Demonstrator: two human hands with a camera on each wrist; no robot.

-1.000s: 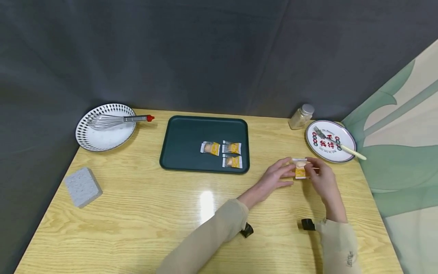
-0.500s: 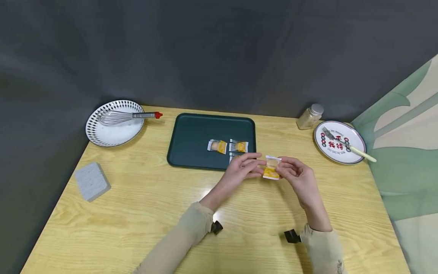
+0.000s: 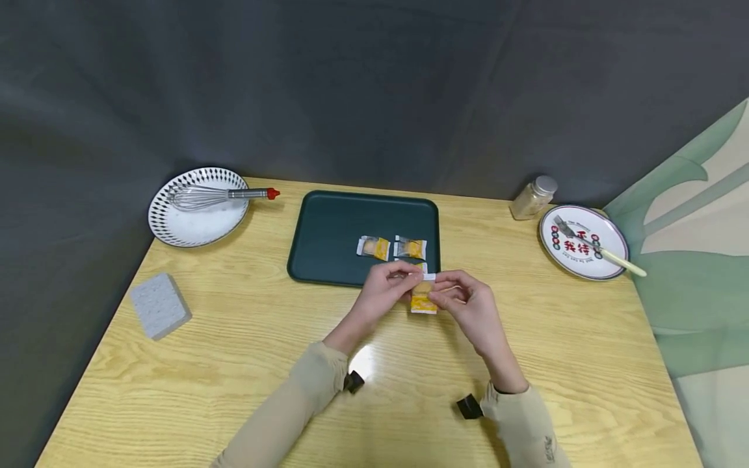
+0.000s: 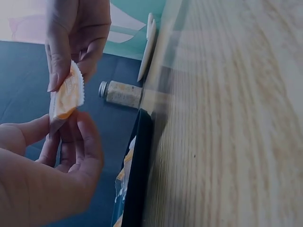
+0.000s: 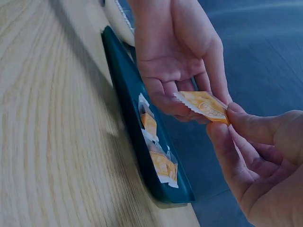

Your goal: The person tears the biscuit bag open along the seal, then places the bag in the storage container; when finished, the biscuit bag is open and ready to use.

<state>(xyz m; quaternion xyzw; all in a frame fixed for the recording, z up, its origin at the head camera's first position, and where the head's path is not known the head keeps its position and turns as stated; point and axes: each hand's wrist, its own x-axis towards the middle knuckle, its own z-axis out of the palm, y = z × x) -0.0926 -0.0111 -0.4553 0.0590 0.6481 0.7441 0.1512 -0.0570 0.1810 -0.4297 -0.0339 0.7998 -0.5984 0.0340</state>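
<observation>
Both hands pinch one small wrapped snack packet, part clear and part orange with white crimped ends, held up at the front right corner of the dark green tray. My left hand has thumb and fingertips at its far left edge. My right hand grips its right side between thumb and fingers, as the right wrist view also shows. Behind the hands, similar packets lie on the tray: one left packet, one right packet, and a third mostly hidden by my left hand.
Back left, a whisk lies across a patterned oval dish. A grey sponge-like block sits at the left edge. Back right are a lidded glass jar and a round plate bearing a fork. A dark curtain stands behind.
Both hands have carried the packet leftward from near the plate toward the tray. The left hand's fingers, earlier spread beside the packet, now pinch it too. The head view has shifted slightly.
</observation>
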